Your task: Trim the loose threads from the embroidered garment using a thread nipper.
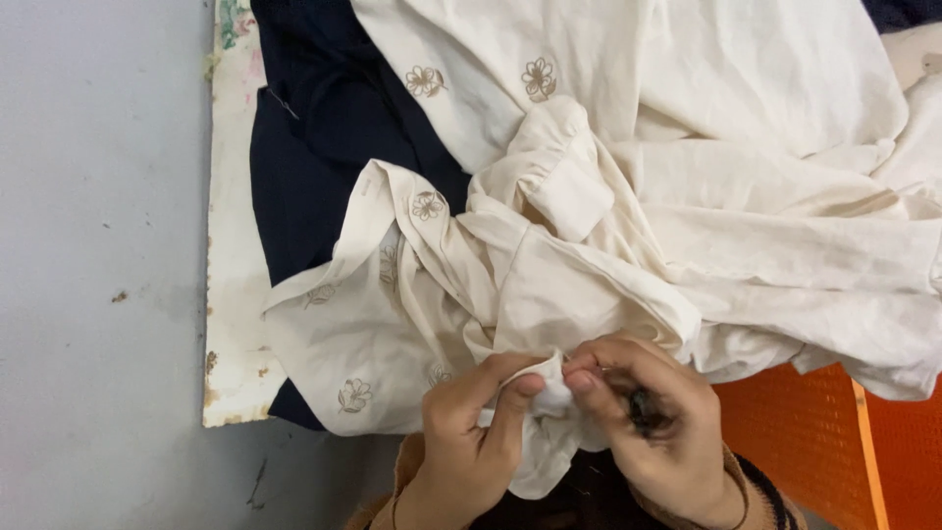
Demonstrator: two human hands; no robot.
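Hands: left hand [471, 432], right hand [648, 422] grip pinching cream garment [589, 285]; navy cloth [314, 147] beneath, orange surface [785, 442] alongside.

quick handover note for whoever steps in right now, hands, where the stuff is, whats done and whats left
Left hand: pinching a small fold of the cream embroidered garment between thumb and fingers, near the bottom edge of the view.
Right hand: pinching the same fold right beside the left, with a small dark object tucked in its fingers; too blurred to identify.
The cream garment lies heaped over a navy blue cloth on a worn painted board; orange mesh surface on the right, grey floor on the left.
Done: fold gathered and gripped by both hands.
Left: whatever work on that fold follows; no visible result on it yet.
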